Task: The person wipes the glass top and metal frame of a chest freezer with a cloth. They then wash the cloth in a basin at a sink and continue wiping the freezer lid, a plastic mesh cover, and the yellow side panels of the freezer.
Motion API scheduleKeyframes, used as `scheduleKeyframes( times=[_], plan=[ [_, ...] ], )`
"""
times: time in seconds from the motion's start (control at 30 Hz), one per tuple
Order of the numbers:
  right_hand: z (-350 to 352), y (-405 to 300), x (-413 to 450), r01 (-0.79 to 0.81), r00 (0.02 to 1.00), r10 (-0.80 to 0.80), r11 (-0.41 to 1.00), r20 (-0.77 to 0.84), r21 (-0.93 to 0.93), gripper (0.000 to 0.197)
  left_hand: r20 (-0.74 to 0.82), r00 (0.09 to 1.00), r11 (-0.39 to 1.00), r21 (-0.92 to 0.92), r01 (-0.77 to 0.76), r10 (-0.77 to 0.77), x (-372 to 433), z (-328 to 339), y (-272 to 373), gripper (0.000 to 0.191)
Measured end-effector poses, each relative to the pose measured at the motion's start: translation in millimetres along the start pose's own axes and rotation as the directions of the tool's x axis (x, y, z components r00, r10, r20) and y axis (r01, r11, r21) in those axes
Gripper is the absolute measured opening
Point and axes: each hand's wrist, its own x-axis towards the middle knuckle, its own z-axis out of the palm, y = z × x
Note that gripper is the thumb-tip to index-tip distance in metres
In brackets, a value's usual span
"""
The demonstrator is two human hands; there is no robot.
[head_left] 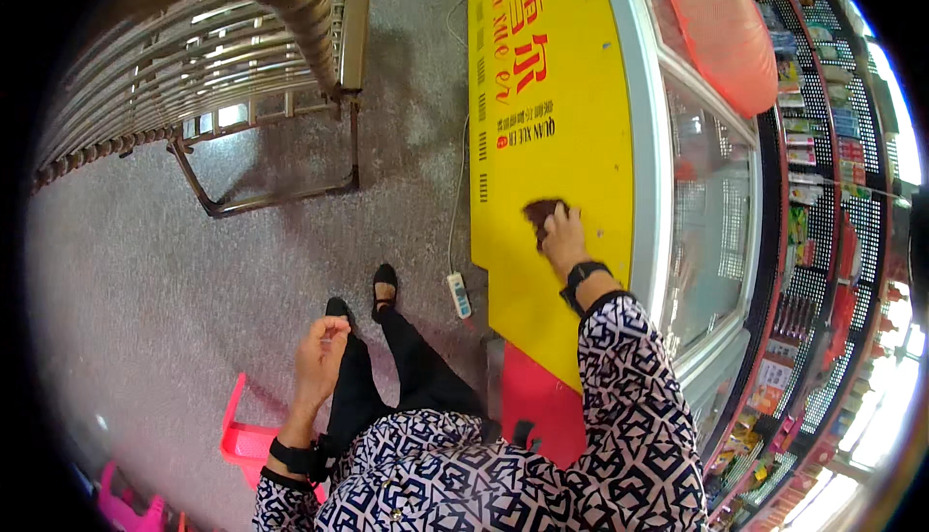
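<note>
My right hand (564, 240) presses a dark brown cloth (543, 217) against the yellow side panel (559, 176) of a chest freezer. The panel bears red and black writing. Over the floor to the left, my left hand (324, 354) is raised with its fingers curled together; whether anything small is between them cannot be told. Both wrists wear black bands. Above the panel runs the freezer's pale frame (648, 125) with glass lids (707, 205).
A metal rack (348, 31) stands at the upper left. A white power strip (459, 295) with its cable lies on the floor beside the freezer. A pink plastic chair (243, 441) is at my lower left. Stocked shelves (805, 169) line the right, near a red bag (726, 31) on the freezer.
</note>
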Motion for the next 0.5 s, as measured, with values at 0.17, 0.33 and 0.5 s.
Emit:
scheduleKeyframes(
  times=[0.17,0.33,0.5],
  plan=[
    [55.6,-92.0,-88.6,0.243,0.963,-0.243,0.970,0.118,0.022,0.035,0.078,0.997,1.000,0.022,-0.013,0.011,-0.9,-10.5,7.5,0.010],
    [64.2,-118.4,-145.3,0.399,0.876,-0.412,0.911,0.250,0.103,0.024,0.099,0.995,0.999,0.041,0.023,-0.027,-7.9,-18.4,-1.4,0.009],
    [84.9,-70.4,-97.3,-0.017,0.993,0.042,0.977,-0.110,0.214,0.019,0.085,0.996,0.999,0.037,-0.021,0.018,-17.6,-24.2,-3.7,0.009]
  ],
)
